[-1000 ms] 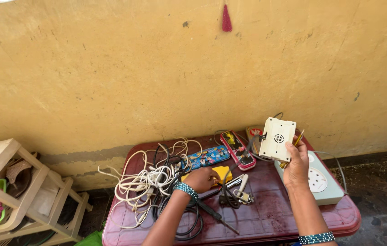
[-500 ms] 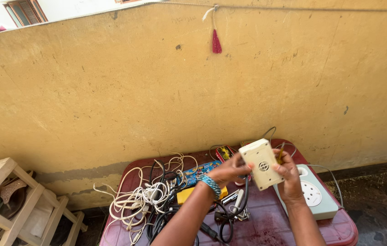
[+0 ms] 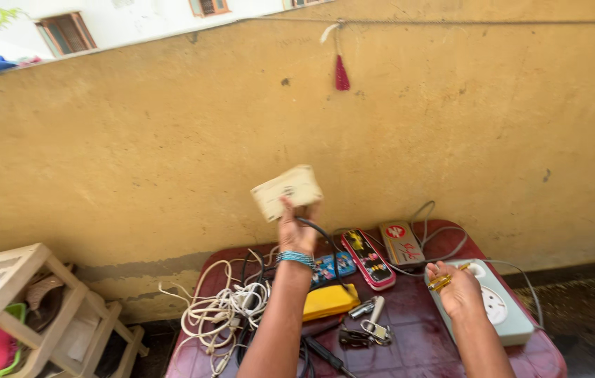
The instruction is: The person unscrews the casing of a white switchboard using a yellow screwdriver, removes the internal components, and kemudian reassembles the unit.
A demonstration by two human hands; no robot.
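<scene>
My left hand (image 3: 296, 227) is raised in front of the yellow wall and grips a cream switch box (image 3: 287, 190), lifted above the table with a black cable hanging from it. My right hand (image 3: 458, 285) rests low on the right, closed on a small yellow-handled tool (image 3: 443, 281), right at the pale green socket board (image 3: 504, 308). Below my hands the dark red table (image 3: 542, 357) carries a tangle of white cord (image 3: 220, 311), a yellow case (image 3: 331, 299), a red patterned tin (image 3: 367, 257) and a grey tin (image 3: 401, 243).
A pale wooden stool (image 3: 24, 294) with pink and green items under it stands at the left. Pliers and metal clips (image 3: 367, 323) lie mid-table. A red tassel (image 3: 341, 72) hangs on the wall. Grey cable (image 3: 444, 231) loops behind the tins.
The switch box passed from my right hand to my left, which lifted it high toward the wall. My right hand dropped to the socket board. The view tilted up.
</scene>
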